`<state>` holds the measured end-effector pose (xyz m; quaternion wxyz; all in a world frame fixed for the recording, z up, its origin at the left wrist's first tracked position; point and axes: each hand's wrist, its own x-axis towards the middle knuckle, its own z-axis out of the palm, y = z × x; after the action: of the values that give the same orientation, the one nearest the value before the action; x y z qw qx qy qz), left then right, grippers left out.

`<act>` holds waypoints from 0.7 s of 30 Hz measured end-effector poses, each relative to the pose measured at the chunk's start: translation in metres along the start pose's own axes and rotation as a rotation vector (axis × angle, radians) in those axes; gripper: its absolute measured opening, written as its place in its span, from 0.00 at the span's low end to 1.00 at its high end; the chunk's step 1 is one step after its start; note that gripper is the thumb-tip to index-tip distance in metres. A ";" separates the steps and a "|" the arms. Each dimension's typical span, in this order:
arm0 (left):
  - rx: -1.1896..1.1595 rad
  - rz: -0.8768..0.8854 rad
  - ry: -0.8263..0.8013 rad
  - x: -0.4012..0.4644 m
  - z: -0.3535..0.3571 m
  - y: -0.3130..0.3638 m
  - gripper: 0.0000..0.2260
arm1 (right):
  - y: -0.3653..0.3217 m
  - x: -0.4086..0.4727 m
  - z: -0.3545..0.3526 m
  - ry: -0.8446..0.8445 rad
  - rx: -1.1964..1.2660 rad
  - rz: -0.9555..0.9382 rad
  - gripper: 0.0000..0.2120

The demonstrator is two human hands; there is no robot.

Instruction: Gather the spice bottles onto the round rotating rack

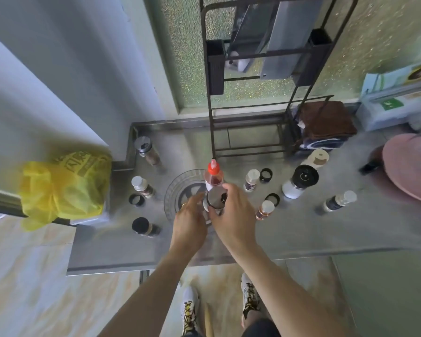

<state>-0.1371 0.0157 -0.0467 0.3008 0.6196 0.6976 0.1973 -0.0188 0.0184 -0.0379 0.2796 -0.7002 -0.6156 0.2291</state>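
Note:
The round clear rotating rack (pixel 178 188) lies on the steel counter, centre. A red-capped squeeze bottle (pixel 213 177) stands at its far edge. My right hand (pixel 233 212) is closed around a jar with a silver lid (pixel 215 198) over the rack's near right side. My left hand (pixel 190 221) rests at the rack's near edge beside that jar, fingers touching or close to it. Off the rack stand several spice bottles: a silver-lidded one (pixel 147 152), a white-capped one (pixel 142 187) and a black-capped one (pixel 145 226) on the left, and a white-capped one (pixel 252 180) and a pink one (pixel 265 210) on the right.
Right of the rack stand a black-topped white grinder (pixel 299 182), a cream jar (pixel 317 159) and a dark bottle with a white cap (pixel 339 201). Loose black rings (pixel 136 200) lie about. A black wire shelf (pixel 250 139) stands behind, a yellow bag (pixel 63 188) left, a pink lid (pixel 408 166) right.

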 end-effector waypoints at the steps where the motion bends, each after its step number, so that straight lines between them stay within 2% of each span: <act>1: -0.010 0.003 -0.030 0.005 0.001 0.002 0.22 | 0.003 0.006 0.007 -0.005 -0.023 0.015 0.28; 4: -0.043 -0.001 -0.091 0.013 0.008 0.003 0.20 | 0.013 0.016 0.023 -0.024 -0.077 0.035 0.27; 10: -0.058 0.000 -0.091 0.021 0.017 -0.001 0.20 | 0.019 0.020 0.035 -0.043 -0.122 0.055 0.28; 13: -0.039 -0.019 0.007 0.016 0.014 0.001 0.20 | 0.013 0.016 0.020 -0.082 -0.088 0.045 0.31; 15: -0.073 -0.006 0.169 0.006 0.009 0.010 0.21 | 0.014 0.007 -0.007 -0.016 -0.057 -0.002 0.27; 17: -0.118 0.131 0.298 -0.006 0.006 0.028 0.21 | 0.027 -0.004 -0.040 0.130 -0.054 -0.035 0.20; 18: -0.125 0.230 0.305 -0.012 0.010 0.039 0.20 | 0.040 -0.007 -0.056 0.205 -0.066 -0.034 0.17; 20: -0.116 0.379 0.212 -0.019 0.025 0.059 0.20 | 0.077 -0.006 -0.079 0.268 -0.116 0.004 0.14; 21: -0.108 0.406 0.144 -0.019 0.036 0.066 0.21 | 0.098 -0.001 -0.085 0.244 -0.149 0.027 0.14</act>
<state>-0.0626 0.0038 -0.0270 0.2371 0.7145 0.5668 0.3348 0.1095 -0.0002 -0.0407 0.2966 -0.7498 -0.5830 0.0995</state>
